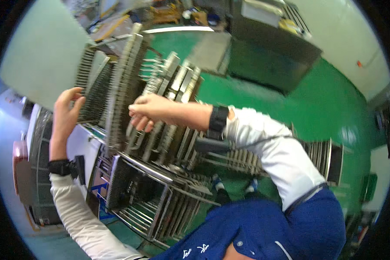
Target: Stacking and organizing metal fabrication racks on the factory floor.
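Note:
My left hand [66, 110] is raised at the left, beside a slotted metal rack [86, 71]. Its thumb and bent fingers are apart, and I see nothing between them. In the middle, my right hand [148, 109] hangs over a row of metal frames [171, 93] standing on edge. The fingers of that hand are curled in, and what they hold, if anything, is hidden. Between my hands rises a long upright toothed metal strip [125, 89]. Whether either hand touches the metal, I cannot tell.
Below stands an open metal rack [145, 203] with rods. Another slotted rack [323, 160] lies to the right. A dark metal cabinet [268, 60] stands on the green floor [329, 99] at the far side. A pale panel [43, 56] rises at the left.

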Action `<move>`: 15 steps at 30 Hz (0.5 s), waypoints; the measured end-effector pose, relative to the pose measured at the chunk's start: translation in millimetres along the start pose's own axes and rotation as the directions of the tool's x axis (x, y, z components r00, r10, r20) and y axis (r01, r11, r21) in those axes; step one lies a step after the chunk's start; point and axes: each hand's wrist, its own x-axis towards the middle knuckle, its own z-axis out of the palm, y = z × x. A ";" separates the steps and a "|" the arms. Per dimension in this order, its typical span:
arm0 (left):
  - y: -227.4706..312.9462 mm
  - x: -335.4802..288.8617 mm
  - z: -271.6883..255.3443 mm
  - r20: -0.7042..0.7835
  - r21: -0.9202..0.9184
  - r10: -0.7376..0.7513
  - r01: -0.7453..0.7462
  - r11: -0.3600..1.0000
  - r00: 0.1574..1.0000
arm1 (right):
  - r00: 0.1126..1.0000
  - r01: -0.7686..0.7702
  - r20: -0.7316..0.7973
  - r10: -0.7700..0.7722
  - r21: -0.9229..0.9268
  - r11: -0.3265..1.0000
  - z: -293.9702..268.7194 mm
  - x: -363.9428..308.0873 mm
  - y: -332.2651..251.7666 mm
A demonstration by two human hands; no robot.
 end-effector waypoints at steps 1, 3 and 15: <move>25.5 -0.8 -0.9 0.024 0.003 0.059 -0.059 0.998 0.998 | 1.000 -0.003 0.005 0.003 -0.018 1.000 -14.3 -13.5 5.3; 80.7 -8.3 -4.7 0.090 0.026 0.085 -0.087 0.996 0.992 | 0.997 -0.078 0.022 0.079 -0.026 0.997 -48.0 -56.7 6.1; 368.9 10.9 89.0 0.326 -0.237 0.580 -0.529 0.815 0.747 | 0.398 -0.319 -0.887 0.235 0.106 0.942 -325.6 -460.7 180.4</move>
